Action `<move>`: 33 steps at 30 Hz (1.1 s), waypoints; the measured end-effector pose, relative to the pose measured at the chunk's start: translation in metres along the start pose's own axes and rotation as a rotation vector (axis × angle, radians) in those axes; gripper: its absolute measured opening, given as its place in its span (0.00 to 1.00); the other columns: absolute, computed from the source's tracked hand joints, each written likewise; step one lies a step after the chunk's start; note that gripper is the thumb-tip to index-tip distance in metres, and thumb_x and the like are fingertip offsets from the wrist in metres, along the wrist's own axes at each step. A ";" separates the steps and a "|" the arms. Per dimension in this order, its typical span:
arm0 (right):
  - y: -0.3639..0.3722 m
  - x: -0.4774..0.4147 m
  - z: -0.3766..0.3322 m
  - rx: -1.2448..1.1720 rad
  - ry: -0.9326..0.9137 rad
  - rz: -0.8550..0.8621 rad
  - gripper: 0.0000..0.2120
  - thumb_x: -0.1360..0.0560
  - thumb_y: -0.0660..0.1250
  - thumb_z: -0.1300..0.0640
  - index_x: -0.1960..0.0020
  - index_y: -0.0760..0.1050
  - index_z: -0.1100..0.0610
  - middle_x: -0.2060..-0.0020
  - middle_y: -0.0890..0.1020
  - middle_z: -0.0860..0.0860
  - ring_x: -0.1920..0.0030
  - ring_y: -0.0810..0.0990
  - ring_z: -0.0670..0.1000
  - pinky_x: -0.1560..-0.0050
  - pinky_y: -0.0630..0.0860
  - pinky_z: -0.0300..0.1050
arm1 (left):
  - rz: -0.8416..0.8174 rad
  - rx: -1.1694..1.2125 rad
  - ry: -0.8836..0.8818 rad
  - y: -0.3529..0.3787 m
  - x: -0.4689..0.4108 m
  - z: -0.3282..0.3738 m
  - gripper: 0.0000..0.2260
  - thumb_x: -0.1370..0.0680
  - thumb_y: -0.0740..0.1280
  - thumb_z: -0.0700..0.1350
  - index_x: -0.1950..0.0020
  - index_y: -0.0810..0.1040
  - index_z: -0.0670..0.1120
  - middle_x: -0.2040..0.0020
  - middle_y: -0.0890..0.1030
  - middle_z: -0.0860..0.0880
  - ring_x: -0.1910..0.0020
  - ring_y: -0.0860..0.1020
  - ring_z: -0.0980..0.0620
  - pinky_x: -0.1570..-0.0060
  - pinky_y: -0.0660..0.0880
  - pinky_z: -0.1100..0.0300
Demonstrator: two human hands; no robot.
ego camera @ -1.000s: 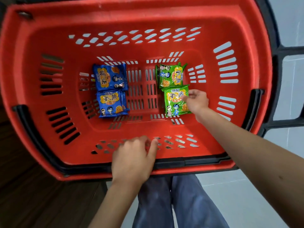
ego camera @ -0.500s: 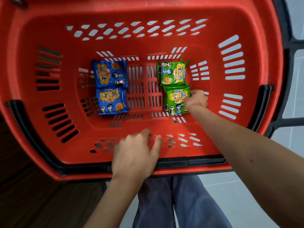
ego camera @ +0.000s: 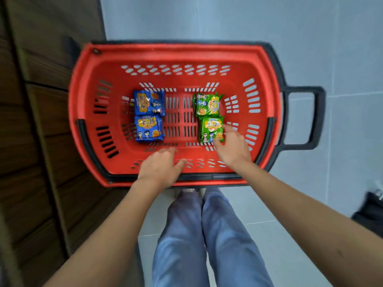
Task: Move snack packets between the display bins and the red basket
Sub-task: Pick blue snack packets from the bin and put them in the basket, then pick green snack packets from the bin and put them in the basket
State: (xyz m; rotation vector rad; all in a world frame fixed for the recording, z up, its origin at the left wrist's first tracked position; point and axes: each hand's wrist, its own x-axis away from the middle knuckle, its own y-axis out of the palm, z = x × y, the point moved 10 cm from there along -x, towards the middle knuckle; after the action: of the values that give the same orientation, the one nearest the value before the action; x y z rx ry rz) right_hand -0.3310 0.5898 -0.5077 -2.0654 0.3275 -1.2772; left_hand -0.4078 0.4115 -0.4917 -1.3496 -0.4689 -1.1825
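red basket (ego camera: pixel 165 57) (grey tile floor (ego camera: pixel 333 48))

We see soft, even, fairly bright light with only faint shadows. The right hand (ego camera: pixel 232 149) is smeared by blur, as is the red basket (ego camera: pixel 176 52) rim beyond its fingers (ego camera: pixel 227 129). Small glints sit on the far green packet (ego camera: pixel 207 104) past the fingertips. Frame edges bow.

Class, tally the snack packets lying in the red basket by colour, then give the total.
Blue: 2, the far blue packet and the near blue packet.
Green: 2, the far green packet and the near green packet.
Total: 4 packets in the red basket.
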 end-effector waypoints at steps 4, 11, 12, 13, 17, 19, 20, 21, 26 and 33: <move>-0.071 0.090 -0.043 -0.054 -0.142 0.002 0.26 0.24 0.64 0.53 0.29 0.63 0.58 0.37 0.75 0.57 0.37 0.73 0.58 0.39 0.71 0.51 | 0.037 0.047 -0.034 -0.063 0.074 0.008 0.23 0.21 0.59 0.57 0.29 0.67 0.48 0.33 0.74 0.43 0.34 0.72 0.42 0.39 0.69 0.50; -0.190 0.258 -0.101 -0.268 -0.282 0.103 0.25 0.25 0.67 0.56 0.30 0.66 0.56 0.35 0.75 0.54 0.36 0.75 0.54 0.36 0.67 0.44 | 0.285 0.315 0.044 -0.154 0.255 0.031 0.20 0.21 0.62 0.52 0.30 0.70 0.46 0.34 0.75 0.45 0.35 0.73 0.46 0.38 0.69 0.54; -0.202 0.279 -0.105 -0.297 -0.305 0.117 0.25 0.25 0.67 0.56 0.30 0.66 0.56 0.36 0.76 0.53 0.37 0.75 0.54 0.36 0.68 0.43 | 0.318 0.370 0.051 -0.160 0.277 0.030 0.20 0.21 0.62 0.51 0.30 0.70 0.46 0.33 0.75 0.46 0.35 0.73 0.46 0.37 0.69 0.53; -0.213 0.298 -0.107 -0.332 -0.321 0.131 0.24 0.25 0.67 0.57 0.30 0.67 0.57 0.37 0.77 0.54 0.38 0.76 0.53 0.37 0.68 0.43 | 0.346 0.419 0.056 -0.163 0.299 0.027 0.20 0.21 0.63 0.50 0.30 0.70 0.47 0.33 0.75 0.46 0.36 0.73 0.47 0.36 0.69 0.52; -0.234 0.350 -0.109 -0.405 -0.367 0.121 0.24 0.25 0.67 0.58 0.31 0.67 0.58 0.41 0.78 0.53 0.41 0.77 0.50 0.39 0.69 0.36 | 0.431 0.504 0.073 -0.159 0.363 0.015 0.18 0.21 0.64 0.49 0.32 0.72 0.46 0.36 0.77 0.48 0.41 0.77 0.49 0.41 0.70 0.58; -0.233 0.368 -0.113 -0.402 -0.403 0.079 0.24 0.25 0.68 0.59 0.31 0.67 0.58 0.46 0.79 0.48 0.46 0.77 0.47 0.48 0.65 0.21 | 0.433 0.517 0.067 -0.150 0.382 0.011 0.18 0.21 0.64 0.49 0.32 0.72 0.46 0.36 0.78 0.48 0.40 0.76 0.50 0.42 0.69 0.61; -0.231 0.375 -0.116 -0.394 -0.433 0.046 0.23 0.25 0.68 0.59 0.31 0.68 0.58 0.48 0.78 0.45 0.47 0.78 0.47 0.52 0.64 0.18 | 0.422 0.548 0.058 -0.143 0.388 0.008 0.18 0.22 0.65 0.49 0.32 0.73 0.46 0.36 0.78 0.47 0.38 0.76 0.49 0.40 0.69 0.60; -0.229 0.380 -0.119 -0.375 -0.469 0.006 0.23 0.25 0.67 0.58 0.32 0.68 0.58 0.49 0.78 0.44 0.48 0.78 0.47 0.52 0.65 0.18 | 0.412 0.589 0.047 -0.137 0.394 0.006 0.18 0.22 0.65 0.49 0.32 0.73 0.46 0.37 0.78 0.46 0.38 0.76 0.48 0.38 0.69 0.57; -0.221 0.389 -0.132 -0.096 -0.651 -0.159 0.23 0.25 0.66 0.53 0.31 0.68 0.53 0.41 0.79 0.53 0.46 0.80 0.51 0.44 0.73 0.40 | 0.514 0.754 -0.091 -0.108 0.425 -0.011 0.18 0.22 0.65 0.50 0.33 0.74 0.48 0.37 0.78 0.46 0.38 0.76 0.47 0.38 0.71 0.54; -0.180 0.419 -0.130 0.218 -0.844 -0.431 0.22 0.25 0.66 0.53 0.32 0.69 0.57 0.41 0.79 0.54 0.44 0.79 0.52 0.45 0.70 0.39 | 0.705 1.180 -0.352 -0.027 0.505 -0.016 0.17 0.22 0.65 0.47 0.33 0.73 0.45 0.36 0.78 0.45 0.39 0.77 0.50 0.36 0.69 0.56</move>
State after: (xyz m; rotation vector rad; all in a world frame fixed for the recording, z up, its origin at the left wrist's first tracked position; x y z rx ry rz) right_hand -0.2631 0.4461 -0.0608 -2.3273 -0.6321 -0.5107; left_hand -0.2354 0.2117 -0.0599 -0.5464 -0.6995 0.0220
